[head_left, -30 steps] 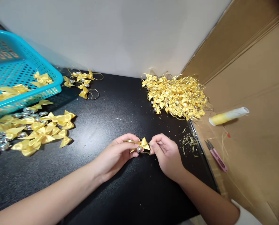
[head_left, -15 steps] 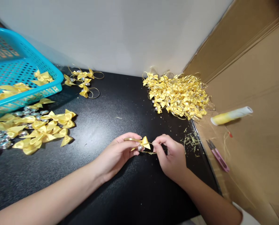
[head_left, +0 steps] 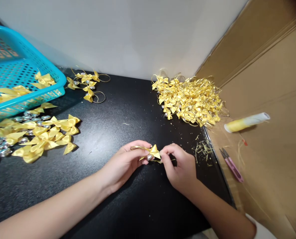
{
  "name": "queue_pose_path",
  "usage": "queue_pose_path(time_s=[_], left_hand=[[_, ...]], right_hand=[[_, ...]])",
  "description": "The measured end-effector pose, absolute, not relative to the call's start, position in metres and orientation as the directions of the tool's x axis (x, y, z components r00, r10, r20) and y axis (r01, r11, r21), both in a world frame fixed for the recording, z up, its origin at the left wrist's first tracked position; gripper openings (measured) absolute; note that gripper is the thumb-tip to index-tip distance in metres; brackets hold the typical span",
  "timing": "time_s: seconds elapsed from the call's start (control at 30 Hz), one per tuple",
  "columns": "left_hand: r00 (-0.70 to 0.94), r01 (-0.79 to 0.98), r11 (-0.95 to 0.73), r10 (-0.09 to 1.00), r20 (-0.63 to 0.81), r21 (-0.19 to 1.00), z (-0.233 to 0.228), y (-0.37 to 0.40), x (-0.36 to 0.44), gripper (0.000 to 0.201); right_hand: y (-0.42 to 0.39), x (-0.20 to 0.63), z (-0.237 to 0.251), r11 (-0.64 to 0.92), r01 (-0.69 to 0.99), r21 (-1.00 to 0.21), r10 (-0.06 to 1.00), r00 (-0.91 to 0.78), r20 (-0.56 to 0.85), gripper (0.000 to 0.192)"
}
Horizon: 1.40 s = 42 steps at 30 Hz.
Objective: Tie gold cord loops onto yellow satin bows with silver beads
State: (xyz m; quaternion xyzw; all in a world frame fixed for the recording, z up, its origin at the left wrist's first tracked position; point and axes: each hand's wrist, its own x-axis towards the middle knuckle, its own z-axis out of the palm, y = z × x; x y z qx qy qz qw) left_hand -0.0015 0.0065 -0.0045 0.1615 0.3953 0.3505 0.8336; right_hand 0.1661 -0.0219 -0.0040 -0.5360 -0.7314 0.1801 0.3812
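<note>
Landmark: we take the black worktop [head_left: 128, 109] as our reference, and everything below is placed against it.

Left hand: our left hand [head_left: 124, 162] is over the near middle of the worktop, fingers closed on a small yellow bow [head_left: 153, 152] with a silver bead under it.

Right hand: our right hand [head_left: 181, 166] sits just right of the bow, thumb and forefinger pinched on the thin gold thread [head_left: 162, 161] that trails from it.

Where the bow is: between the two hands, touching both, lifted just off the worktop's near middle.

Key relation: the bow lies to the right of the left hand and to the left of the right hand; its wings run roughly left to right, and the gold loop points back over the left fingers. Both hands are equally close.

Far right corner of the worktop: a big heap of finished bows [head_left: 190, 101].

Left side of the worktop: loose bows [head_left: 43, 137] and silver beads [head_left: 0, 149], with a blue basket [head_left: 26, 66] behind them.

Off the worktop's right edge: a thread spool [head_left: 246, 122] and pink snips [head_left: 231, 165] on cardboard [head_left: 269, 156].

Hard to make out: the knot itself hides behind our fingertips, and we cannot tell how the thread is wound. The basket is cut off at the left edge.
</note>
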Motion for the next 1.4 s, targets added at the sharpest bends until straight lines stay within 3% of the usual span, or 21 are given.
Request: queue_pose_path(time_s=[1.4], left_hand=[[0.510, -0.400, 0.685, 0.718, -0.474, 0.609, -0.0081, 0.0058, -0.0052, 0.005]], right_hand=[[-0.0177, 0.1725, 0.0006, 0.449, 0.661, -0.601, 0.887, -0.250, 0.387, 0.017]])
